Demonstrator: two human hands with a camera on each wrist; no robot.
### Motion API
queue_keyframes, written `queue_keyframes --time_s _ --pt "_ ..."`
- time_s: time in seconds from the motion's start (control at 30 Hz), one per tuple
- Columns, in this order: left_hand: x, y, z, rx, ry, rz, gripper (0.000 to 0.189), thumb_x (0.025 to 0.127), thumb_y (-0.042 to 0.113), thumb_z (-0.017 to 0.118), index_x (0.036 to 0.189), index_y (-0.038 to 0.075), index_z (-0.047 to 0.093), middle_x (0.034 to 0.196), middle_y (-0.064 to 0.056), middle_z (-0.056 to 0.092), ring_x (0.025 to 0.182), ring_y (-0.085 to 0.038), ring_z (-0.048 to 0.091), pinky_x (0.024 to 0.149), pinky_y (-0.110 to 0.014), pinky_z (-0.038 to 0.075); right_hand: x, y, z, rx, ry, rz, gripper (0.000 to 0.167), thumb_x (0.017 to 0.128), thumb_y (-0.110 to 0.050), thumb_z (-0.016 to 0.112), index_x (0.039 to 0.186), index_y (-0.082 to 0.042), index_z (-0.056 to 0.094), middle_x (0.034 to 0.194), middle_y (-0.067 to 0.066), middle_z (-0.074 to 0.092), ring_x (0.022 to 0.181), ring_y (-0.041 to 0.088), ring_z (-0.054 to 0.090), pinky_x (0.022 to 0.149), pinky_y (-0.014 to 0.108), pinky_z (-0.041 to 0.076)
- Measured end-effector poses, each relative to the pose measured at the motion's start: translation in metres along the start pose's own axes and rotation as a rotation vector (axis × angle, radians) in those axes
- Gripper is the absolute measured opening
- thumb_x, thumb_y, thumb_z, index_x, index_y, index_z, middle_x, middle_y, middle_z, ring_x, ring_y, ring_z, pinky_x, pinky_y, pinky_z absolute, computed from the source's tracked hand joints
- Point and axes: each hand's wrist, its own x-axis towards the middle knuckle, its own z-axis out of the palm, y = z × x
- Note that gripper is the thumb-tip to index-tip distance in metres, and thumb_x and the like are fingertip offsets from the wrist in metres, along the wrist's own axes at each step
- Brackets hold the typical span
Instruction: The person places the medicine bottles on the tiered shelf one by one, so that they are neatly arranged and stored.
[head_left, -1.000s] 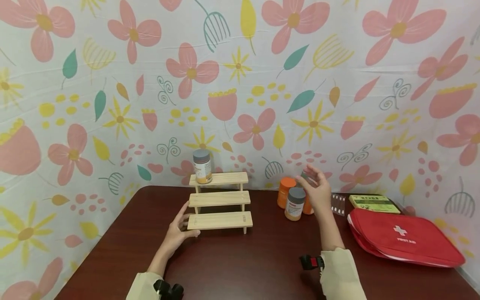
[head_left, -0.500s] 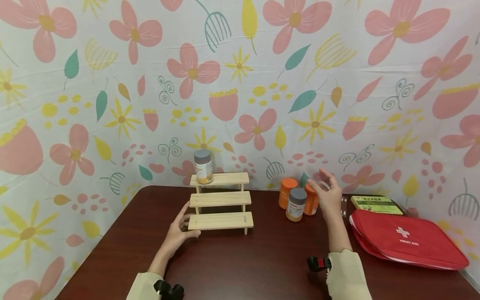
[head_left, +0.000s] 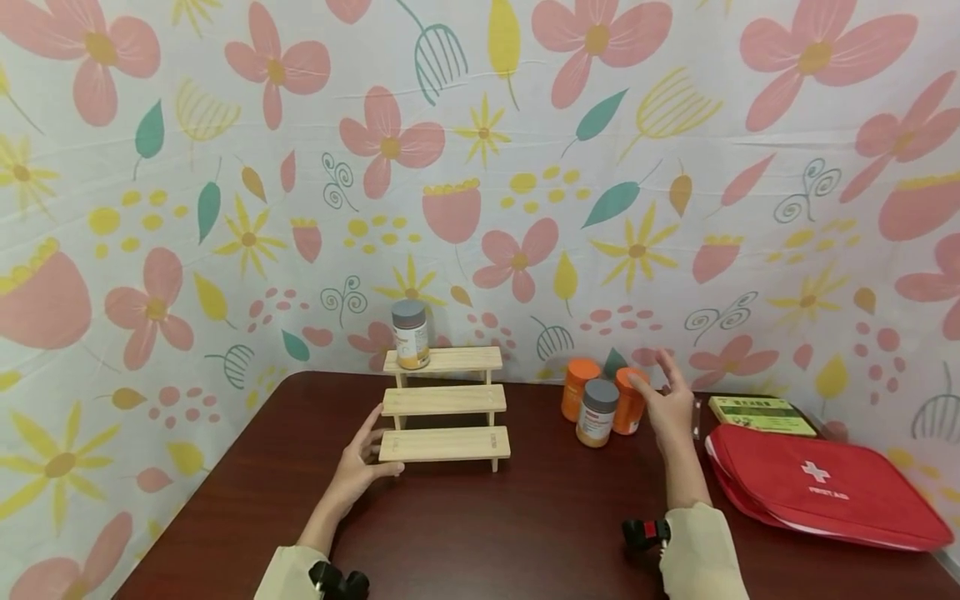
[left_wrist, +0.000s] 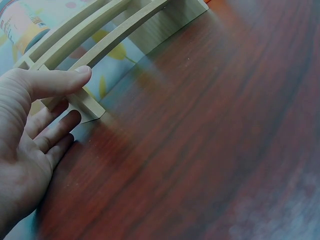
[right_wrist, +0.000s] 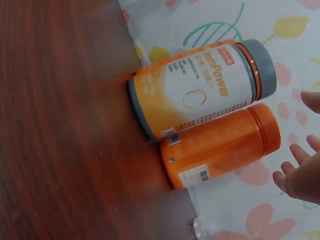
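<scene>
A three-step wooden display rack [head_left: 444, 401] stands on the dark table, with a grey-capped supplement bottle [head_left: 411, 337] on its top step. My left hand [head_left: 351, 471] holds the rack's left end; in the left wrist view the thumb [left_wrist: 62, 81] lies over a step while the other fingers reach below it. My right hand [head_left: 670, 414] is beside the right orange bottle [head_left: 628, 410], thumb and fingers spread apart near its cap. In the right wrist view that bottle stands next to a second grey-capped bottle [right_wrist: 197, 90], and the hand's fingers are off the cap with nothing between them.
Another orange bottle [head_left: 575, 396] stands behind the grey-capped one. At the right lie a red first-aid pouch [head_left: 825, 487], a yellow-green box [head_left: 761, 414] and a blister pack [head_left: 697, 419], partly hidden by the right hand. A floral cloth [head_left: 480, 183] hangs behind the table.
My right hand has moved right and slightly down from over the bottles to beside the right orange bottle, which now shows more fully. My left hand has stayed at the rack.
</scene>
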Motion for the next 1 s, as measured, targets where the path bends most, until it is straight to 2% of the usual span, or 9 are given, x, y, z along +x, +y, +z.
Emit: queue_keyframes --time_s 0.2,0.3,0.4,0.6,0.73,0.87,1.0 --pt "0.000 0.001 0.000 0.016 -0.001 0.015 0.102 0.078 -0.001 0.078 0.157 0.026 0.021 0.144 -0.024 0.046 0.096 -0.011 0.061 0.073 -0.029 0.058 0.004 0.007 -0.001 -0.020 -0.027 0.058 0.074 0.096 -0.018 0.060 0.158 -0.018 0.019 0.165 0.004 0.017 0.151 0.025 0.017 0.122 0.046 0.024" --pt "0.000 0.001 0.000 0.017 -0.003 0.018 0.102 0.078 -0.001 0.078 0.157 0.024 0.020 0.145 -0.024 0.046 0.096 -0.011 0.061 0.073 -0.029 0.058 0.005 0.010 -0.001 0.013 -0.029 0.089 0.072 0.097 -0.012 0.057 0.158 -0.019 0.019 0.165 0.004 0.018 0.151 0.024 0.018 0.121 0.045 0.026" --pt "0.000 0.000 0.000 0.023 0.000 0.026 0.102 0.078 -0.001 0.078 0.158 0.023 0.020 0.145 -0.024 0.046 0.095 -0.010 0.061 0.074 -0.029 0.058 0.007 0.014 0.000 0.059 -0.020 0.106 0.071 0.096 -0.007 0.055 0.157 -0.019 0.021 0.164 0.004 0.022 0.151 0.022 0.018 0.122 0.043 0.025" --pt "0.000 0.001 -0.001 0.016 0.009 -0.001 0.103 0.077 -0.002 0.078 0.157 0.030 0.021 0.146 -0.021 0.046 0.097 -0.012 0.061 0.075 -0.029 0.057 0.011 0.019 0.001 0.119 -0.042 0.102 0.071 0.096 -0.002 0.055 0.157 -0.015 0.021 0.163 0.008 0.024 0.152 0.022 0.019 0.123 0.041 0.022" --pt "0.001 0.001 0.000 0.019 0.003 0.005 0.103 0.078 -0.002 0.078 0.157 0.028 0.020 0.146 -0.021 0.047 0.097 -0.012 0.061 0.074 -0.029 0.057 0.012 0.022 0.000 0.104 -0.061 0.108 0.072 0.095 -0.002 0.055 0.157 -0.016 0.020 0.162 0.008 0.025 0.151 0.022 0.020 0.123 0.038 0.023" --pt "0.001 0.000 0.000 0.027 0.003 0.019 0.102 0.078 -0.001 0.078 0.158 0.025 0.020 0.145 -0.023 0.046 0.097 -0.011 0.061 0.074 -0.028 0.057 0.012 0.026 0.001 0.081 -0.085 0.129 0.073 0.096 -0.003 0.055 0.158 -0.017 0.019 0.164 0.007 0.021 0.151 0.024 0.021 0.123 0.041 0.024" --pt "0.000 0.000 0.000 0.037 0.014 0.023 0.101 0.078 0.000 0.078 0.157 0.026 0.021 0.145 -0.023 0.047 0.096 -0.010 0.062 0.076 -0.027 0.056 0.011 0.030 0.001 0.089 -0.104 0.159 0.073 0.096 -0.004 0.055 0.158 -0.017 0.019 0.165 0.007 0.014 0.152 0.026 0.015 0.123 0.044 0.021"
